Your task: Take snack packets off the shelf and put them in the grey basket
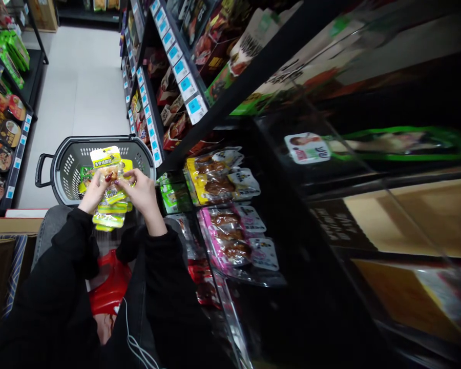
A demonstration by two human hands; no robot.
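Observation:
My left hand (94, 191) is closed on the left side of several yellow-and-white snack packets (106, 157), held fanned out above my lap. From the right, my right hand (142, 193) pinches the same bunch, its thumb and fingertips meeting near the middle. Lower packets (109, 219) hang down below the hands in an overlapping stack. Just beyond stands a grey shopping basket (71, 147) with slotted sides and a handle at the left. Green packets (85, 177) lie inside it, partly hidden by the held ones.
On the right, a black shelf holds yellow-edged packs (215, 177) and pink-edged packs (234, 236) of brown food. Price tags (180, 69) line the shelf edges. Another shelf with food bowls (11, 133) stands at the left. Cardboard boxes (0, 256) are beside my left leg.

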